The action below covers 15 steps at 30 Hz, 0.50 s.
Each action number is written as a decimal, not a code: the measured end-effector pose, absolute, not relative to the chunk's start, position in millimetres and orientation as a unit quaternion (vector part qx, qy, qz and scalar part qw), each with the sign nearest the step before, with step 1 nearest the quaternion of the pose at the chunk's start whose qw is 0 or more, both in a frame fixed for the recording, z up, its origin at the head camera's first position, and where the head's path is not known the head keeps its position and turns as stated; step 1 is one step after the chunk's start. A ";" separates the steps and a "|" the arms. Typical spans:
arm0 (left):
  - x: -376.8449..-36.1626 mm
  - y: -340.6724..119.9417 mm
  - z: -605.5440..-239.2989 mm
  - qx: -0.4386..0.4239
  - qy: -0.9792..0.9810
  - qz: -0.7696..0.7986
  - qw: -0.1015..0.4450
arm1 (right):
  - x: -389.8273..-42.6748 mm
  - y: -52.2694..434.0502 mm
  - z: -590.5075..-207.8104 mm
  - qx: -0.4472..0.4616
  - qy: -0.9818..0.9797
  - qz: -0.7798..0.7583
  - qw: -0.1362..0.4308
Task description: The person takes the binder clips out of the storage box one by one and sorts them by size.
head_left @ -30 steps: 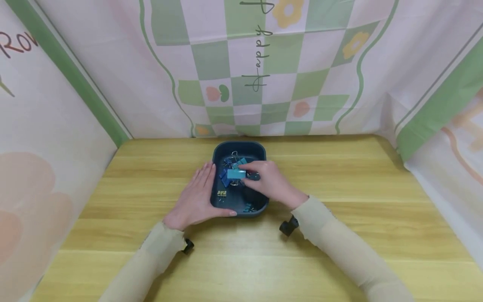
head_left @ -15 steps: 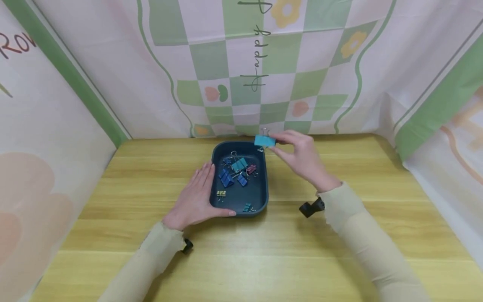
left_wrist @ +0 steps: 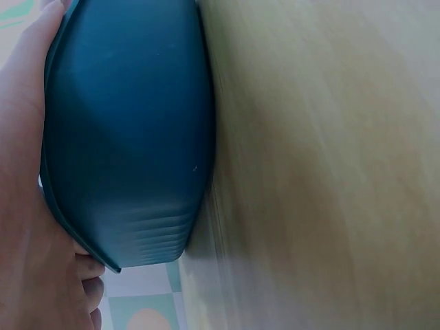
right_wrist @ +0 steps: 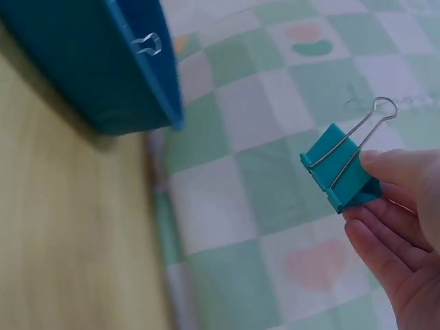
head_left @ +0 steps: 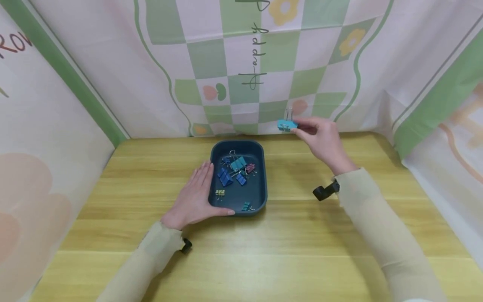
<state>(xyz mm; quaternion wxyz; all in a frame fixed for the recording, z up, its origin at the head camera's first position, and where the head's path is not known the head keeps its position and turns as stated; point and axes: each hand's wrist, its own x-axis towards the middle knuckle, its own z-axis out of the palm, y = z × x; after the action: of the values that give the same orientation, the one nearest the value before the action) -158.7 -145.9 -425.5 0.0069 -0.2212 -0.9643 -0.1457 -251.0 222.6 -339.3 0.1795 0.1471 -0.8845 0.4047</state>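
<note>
In the head view, my right hand (head_left: 324,140) pinches a large turquoise binder clip (head_left: 287,125) between thumb and fingers, raised above the table's back edge. The right wrist view shows that clip (right_wrist: 344,166) with one wire handle sticking out and the thumb on its side. My left hand (head_left: 192,197) lies along the left side and near corner of a dark blue tray (head_left: 264,184), fingers straight and thumb along the near rim. Inside the tray are another turquoise clip (head_left: 238,163), blue clips (head_left: 224,178), a pink clip (head_left: 250,168), a yellow clip (head_left: 220,193) and a small teal clip (head_left: 246,206).
The tray stands on a wooden table (head_left: 309,251), towards its back edge. Behind the table hangs a checkered cloth (head_left: 241,63), with more cloth at both sides. A black wrist camera (head_left: 325,191) sits under the right wrist.
My right hand has lifted the turquoise binder clip out of the tray and carried it up and right, past the tray's far right corner. My left hand stays on the tray.
</note>
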 end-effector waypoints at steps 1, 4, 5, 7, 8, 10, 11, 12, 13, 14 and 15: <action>-158.7 -146.0 -425.3 -0.222 -0.964 -0.146 0.008 | -252.9 223.8 -342.3 0.140 -0.889 0.405 0.165; -158.9 -145.9 -424.7 -0.221 -0.964 -0.144 0.006 | -259.8 227.1 -355.0 0.118 -0.897 0.410 0.117; -158.9 -145.9 -424.5 -0.220 -0.965 -0.144 0.004 | -261.3 228.1 -359.7 0.108 -0.898 0.414 0.099; -159.0 -146.0 -424.3 -0.220 -0.965 -0.145 0.003 | -264.3 229.6 -369.2 0.093 -0.900 0.422 0.067; -159.0 -146.0 -424.3 -0.219 -0.965 -0.145 0.003 | -265.8 230.3 -374.2 0.087 -0.900 0.425 0.054; -158.9 -146.0 -424.6 -0.218 -0.965 -0.145 0.002 | -267.5 231.2 -384.1 0.078 -0.899 0.430 0.029; -158.8 -146.1 -424.9 -0.218 -0.965 -0.146 0.003 | -268.3 231.4 -389.2 0.077 -0.897 0.434 0.018; -158.8 -146.2 -425.2 -0.219 -0.965 -0.145 0.003 | -269.1 231.7 -394.3 0.076 -0.895 0.440 0.008; -158.8 -146.1 -425.5 -0.219 -0.965 -0.145 0.003 | -269.9 232.0 -399.4 0.073 -0.894 0.442 -0.002; -158.7 -146.2 -425.9 -0.219 -0.965 -0.146 0.002 | -270.2 232.1 -404.1 0.072 -0.892 0.447 -0.011; -158.8 -146.3 -426.1 -0.219 -0.965 -0.146 0.002 | -270.4 232.2 -408.6 0.073 -0.890 0.449 -0.021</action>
<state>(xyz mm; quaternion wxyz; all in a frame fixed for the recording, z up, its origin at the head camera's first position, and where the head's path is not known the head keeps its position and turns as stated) -158.8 -146.3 -426.1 0.0017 -0.2193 -0.9647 -0.1459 -270.4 232.2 -408.6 -0.0205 0.0730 -0.8901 0.4493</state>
